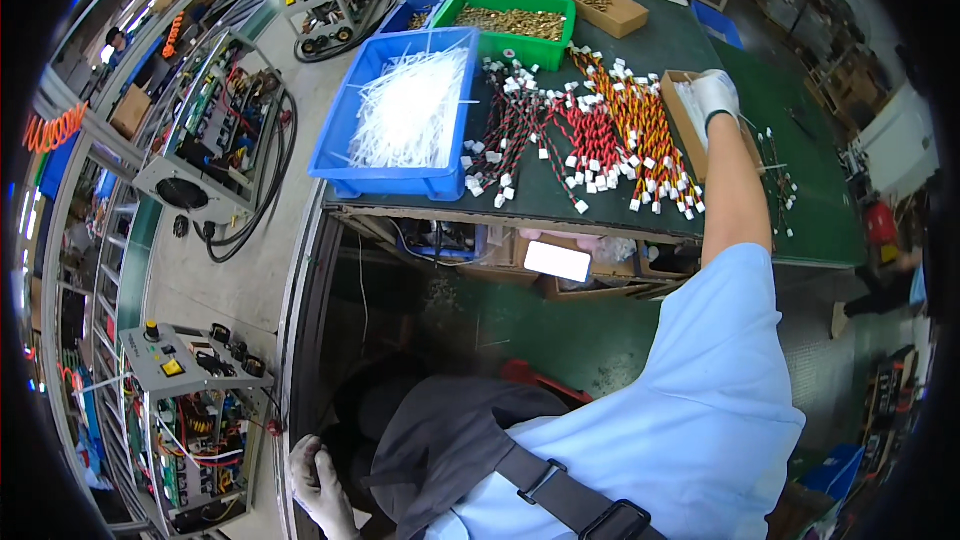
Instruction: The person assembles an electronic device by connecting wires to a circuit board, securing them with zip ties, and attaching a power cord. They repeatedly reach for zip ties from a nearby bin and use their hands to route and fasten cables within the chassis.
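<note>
My right hand [716, 95], in a white glove, reaches to the far end of a narrow open cardboard box [672, 90] on the green table. Its fingers are hidden, so I cannot see whether it grips anything. Left of the box lie yellow-red twisted cables [625, 110] with white connectors, then red-black twisted cables [582, 135] and darker twisted cables [515, 115]. My left hand [320, 488], gloved too, hangs low beside the grey bench edge, its fingers loosely bent and somewhat apart. I make out nothing in it.
A blue bin [335, 155] holds white strips; behind it a green bin [555, 58] holds small brass-coloured parts. A cardboard tray [625, 15] stands further back. Open-sided electronic units [190, 370] stand on the left bench. Below the table edge lies a bright white rectangular thing [557, 261].
</note>
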Tool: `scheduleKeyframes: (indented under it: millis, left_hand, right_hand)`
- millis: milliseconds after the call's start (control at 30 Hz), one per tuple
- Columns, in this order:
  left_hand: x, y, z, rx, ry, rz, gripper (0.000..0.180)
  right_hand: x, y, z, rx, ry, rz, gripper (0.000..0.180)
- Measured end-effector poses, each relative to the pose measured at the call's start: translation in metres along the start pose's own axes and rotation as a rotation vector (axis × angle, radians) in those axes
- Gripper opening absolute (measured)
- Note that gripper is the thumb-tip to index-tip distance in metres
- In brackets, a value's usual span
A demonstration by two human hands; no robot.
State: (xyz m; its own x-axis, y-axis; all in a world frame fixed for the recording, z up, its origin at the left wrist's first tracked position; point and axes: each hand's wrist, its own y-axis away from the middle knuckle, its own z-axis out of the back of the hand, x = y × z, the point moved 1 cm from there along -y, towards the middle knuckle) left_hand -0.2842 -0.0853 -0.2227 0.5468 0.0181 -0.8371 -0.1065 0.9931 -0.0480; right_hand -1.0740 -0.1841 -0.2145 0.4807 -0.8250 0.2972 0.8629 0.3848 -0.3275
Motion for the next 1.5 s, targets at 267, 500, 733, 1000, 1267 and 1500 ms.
scheduleKeyframes:
  millis: [267, 500, 733, 1000, 1267, 1500]
  left_hand:
    - [0.017, 0.008, 0.016, -0.087, -0.166, -0.051, 0.024]
    - [-0.026, -0.01, 0.005, -0.16, -0.034, -0.405, 0.033]
    - [-0.016, 0.004, 0.021, -0.162, 0.06, -0.386, 0.029]
    - [0.034, 0.008, 0.07, -0.355, 0.135, -0.124, 0.016]
    - [0.079, -0.058, 0.09, -0.699, 0.014, -0.044, 0.019]
    - [0.086, -0.068, 0.092, -0.564, 0.1, 0.008, 0.018]
  right_hand:
    - [-0.007, -0.039, 0.035, -0.387, -0.161, 0.313, 0.033]
    - [0.182, 0.224, 0.106, 0.41, -1.497, 0.498, 0.026]
    - [0.304, 0.559, 0.137, 1.632, -1.852, 0.456, 0.014]
    - [0.352, 0.611, 0.129, 1.927, -1.241, 0.847, 0.011]
    - [0.418, 0.653, 0.117, 1.015, -1.452, 1.462, 0.005]
    - [0.423, 0.65, 0.12, 0.82, -1.119, 1.612, 0.005]
